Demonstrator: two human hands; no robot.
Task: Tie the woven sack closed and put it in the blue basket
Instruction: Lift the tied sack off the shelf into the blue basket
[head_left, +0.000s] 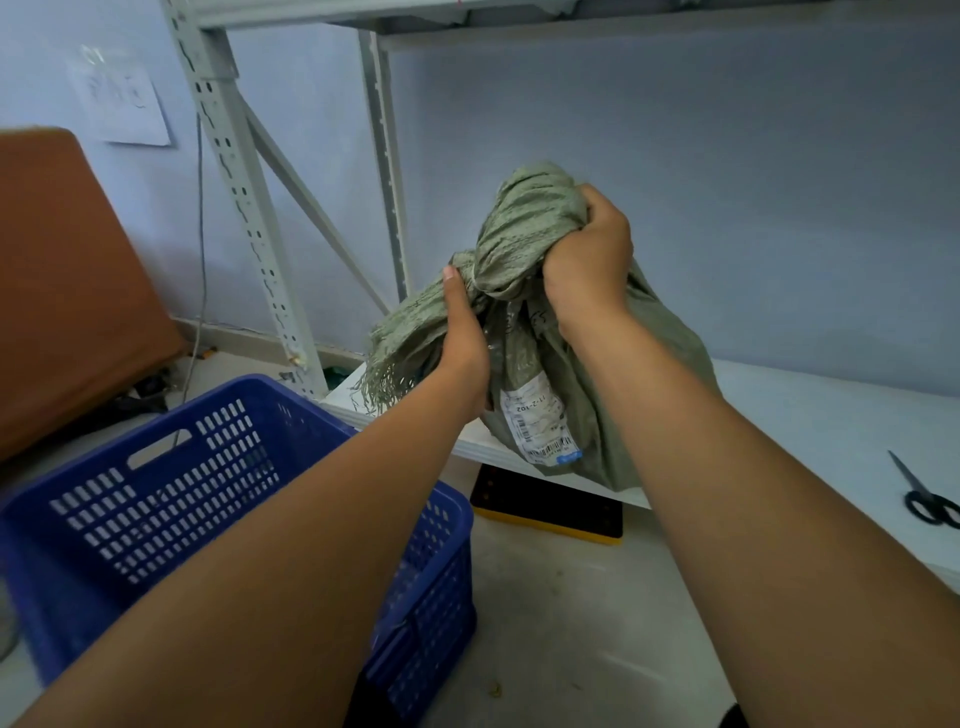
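A grey-green woven sack (597, 415) with a white shipping label stands on the front edge of a low white shelf (810, 415). Its top is twisted into a thick bunch with a knot forming at the neck. My right hand (587, 260) grips that bunched top from the right. My left hand (462, 332) holds the sack's neck from the left, with the frayed loose end hanging out beyond it. The blue basket (156, 499) sits on the floor at lower left, below my left forearm, and looks empty.
Black-handled scissors (924, 499) lie on the shelf at far right. A black and yellow flat object (545, 509) rests on the floor under the shelf edge. Grey metal rack uprights (234, 171) rise behind the basket. A brown panel (67, 280) leans at left.
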